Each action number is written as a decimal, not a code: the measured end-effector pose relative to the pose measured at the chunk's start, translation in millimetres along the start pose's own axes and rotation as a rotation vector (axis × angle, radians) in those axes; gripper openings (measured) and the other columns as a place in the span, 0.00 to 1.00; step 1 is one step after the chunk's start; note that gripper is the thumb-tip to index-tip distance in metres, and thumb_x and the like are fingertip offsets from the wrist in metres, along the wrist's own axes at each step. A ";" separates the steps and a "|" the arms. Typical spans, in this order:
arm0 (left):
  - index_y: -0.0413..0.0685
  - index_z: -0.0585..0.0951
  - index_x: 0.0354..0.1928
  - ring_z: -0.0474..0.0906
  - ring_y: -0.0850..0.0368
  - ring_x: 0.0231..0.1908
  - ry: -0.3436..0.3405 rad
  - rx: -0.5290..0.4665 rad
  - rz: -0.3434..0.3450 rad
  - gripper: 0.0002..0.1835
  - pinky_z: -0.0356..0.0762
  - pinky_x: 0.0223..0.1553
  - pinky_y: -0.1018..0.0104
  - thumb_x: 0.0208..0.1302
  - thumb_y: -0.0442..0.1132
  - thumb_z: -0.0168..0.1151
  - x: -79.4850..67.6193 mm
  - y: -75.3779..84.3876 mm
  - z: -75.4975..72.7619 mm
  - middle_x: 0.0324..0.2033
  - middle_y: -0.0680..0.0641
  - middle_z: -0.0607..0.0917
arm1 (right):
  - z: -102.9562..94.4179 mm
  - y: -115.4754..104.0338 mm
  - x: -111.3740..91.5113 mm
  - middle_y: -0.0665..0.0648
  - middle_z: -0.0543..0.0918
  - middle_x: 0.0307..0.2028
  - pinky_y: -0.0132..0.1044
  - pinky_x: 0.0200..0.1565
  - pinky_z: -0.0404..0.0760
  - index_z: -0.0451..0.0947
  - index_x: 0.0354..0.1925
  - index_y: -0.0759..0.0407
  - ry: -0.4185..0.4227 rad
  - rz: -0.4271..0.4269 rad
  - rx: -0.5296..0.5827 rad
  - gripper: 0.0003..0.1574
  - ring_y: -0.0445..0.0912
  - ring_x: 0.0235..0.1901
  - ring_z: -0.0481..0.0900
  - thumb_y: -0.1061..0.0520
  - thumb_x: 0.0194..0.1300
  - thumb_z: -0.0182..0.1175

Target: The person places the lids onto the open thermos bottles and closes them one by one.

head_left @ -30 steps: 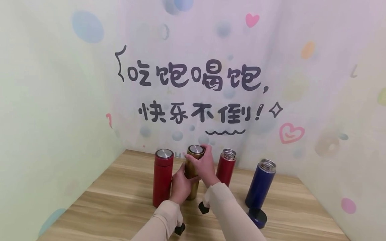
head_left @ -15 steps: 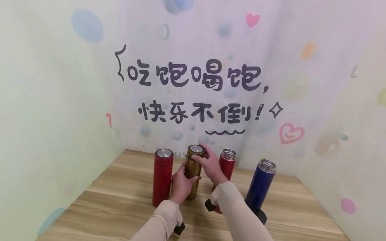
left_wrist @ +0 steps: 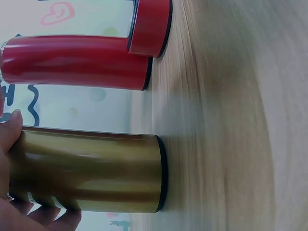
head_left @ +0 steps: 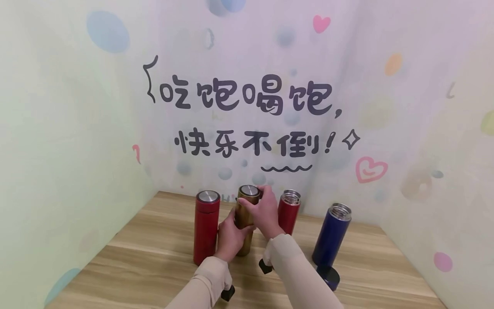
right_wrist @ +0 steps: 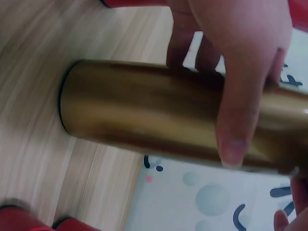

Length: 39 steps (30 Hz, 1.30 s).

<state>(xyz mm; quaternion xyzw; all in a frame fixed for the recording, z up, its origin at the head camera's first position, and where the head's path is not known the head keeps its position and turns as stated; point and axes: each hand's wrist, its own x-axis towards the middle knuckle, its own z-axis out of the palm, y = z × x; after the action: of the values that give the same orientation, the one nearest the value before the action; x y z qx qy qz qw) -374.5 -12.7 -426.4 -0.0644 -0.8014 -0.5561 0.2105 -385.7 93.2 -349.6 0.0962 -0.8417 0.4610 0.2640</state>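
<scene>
A gold thermos flask (head_left: 245,246) with a silver-topped lid (head_left: 248,190) stands upright on the wooden table. My left hand (head_left: 230,238) grips its body, thumb across the near side; the right wrist view shows this left hand (right_wrist: 236,77) wrapped round the gold flask (right_wrist: 144,106). Higher up, my right hand (head_left: 264,210) holds the flask around its lid, thumb over the near side and fingers behind. In the left wrist view the gold flask's base (left_wrist: 161,173) rests on the table.
A lidded red flask (head_left: 206,234) stands left of the gold one. To the right are an uncapped red flask (head_left: 288,214), its red lid (left_wrist: 149,29) close by, and an uncapped blue flask (head_left: 332,236) with a dark blue lid (head_left: 329,278) before it.
My right hand first turned rightward around the lid, baring the seam below it, then came back left so its thumb covers that seam. My left hand keeps its grip.
</scene>
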 end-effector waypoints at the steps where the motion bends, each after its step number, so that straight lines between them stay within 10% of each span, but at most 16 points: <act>1: 0.45 0.68 0.67 0.78 0.42 0.54 0.002 0.000 0.000 0.42 0.73 0.56 0.43 0.52 0.47 0.76 0.1 -0.3 -0.3 0.57 0.39 0.79 | 1.3 -1.1 -0.7 0.56 0.78 0.49 0.45 0.50 0.81 0.66 0.56 0.57 0.019 -0.008 -0.011 0.43 0.49 0.47 0.78 0.39 0.51 0.73; 11: 0.44 0.68 0.67 0.78 0.42 0.53 -0.008 0.005 -0.007 0.42 0.73 0.56 0.44 0.52 0.48 0.75 -1.6 0.9 -0.3 0.57 0.39 0.79 | 7.2 -5.5 -1.2 0.59 0.76 0.53 0.48 0.54 0.77 0.69 0.62 0.56 0.070 -0.036 -0.172 0.45 0.52 0.52 0.72 0.39 0.53 0.73; 19: 0.45 0.70 0.65 0.79 0.43 0.51 0.015 0.002 0.007 0.41 0.75 0.53 0.43 0.50 0.47 0.77 -2.4 0.1 0.8 0.54 0.39 0.81 | -4.8 1.7 -2.0 0.59 0.72 0.62 0.59 0.59 0.69 0.61 0.69 0.50 -0.186 0.032 0.200 0.40 0.57 0.60 0.70 0.45 0.64 0.64; 24: 0.45 0.71 0.64 0.80 0.43 0.49 0.032 -0.001 0.023 0.40 0.75 0.53 0.42 0.50 0.45 0.77 -1.9 -0.5 0.4 0.53 0.39 0.81 | -10.5 6.0 -2.1 0.58 0.68 0.67 0.67 0.61 0.61 0.61 0.70 0.47 -0.233 0.022 0.242 0.39 0.60 0.66 0.62 0.45 0.65 0.62; 39: 0.45 0.69 0.67 0.78 0.42 0.53 0.018 0.007 0.007 0.41 0.73 0.55 0.43 0.52 0.45 0.76 -1.0 2.1 -1.0 0.56 0.39 0.80 | 2.2 7.9 -3.0 0.54 0.78 0.56 0.48 0.56 0.76 0.68 0.62 0.54 0.018 -0.053 -0.040 0.44 0.48 0.55 0.75 0.37 0.54 0.71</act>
<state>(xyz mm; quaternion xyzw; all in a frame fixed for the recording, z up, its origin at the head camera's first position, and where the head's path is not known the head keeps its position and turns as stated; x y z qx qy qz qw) -372.6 -12.7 -424.7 -0.0615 -0.8012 -0.5532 0.2197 -387.2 95.5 -357.9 0.1091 -0.8456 0.4378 0.2853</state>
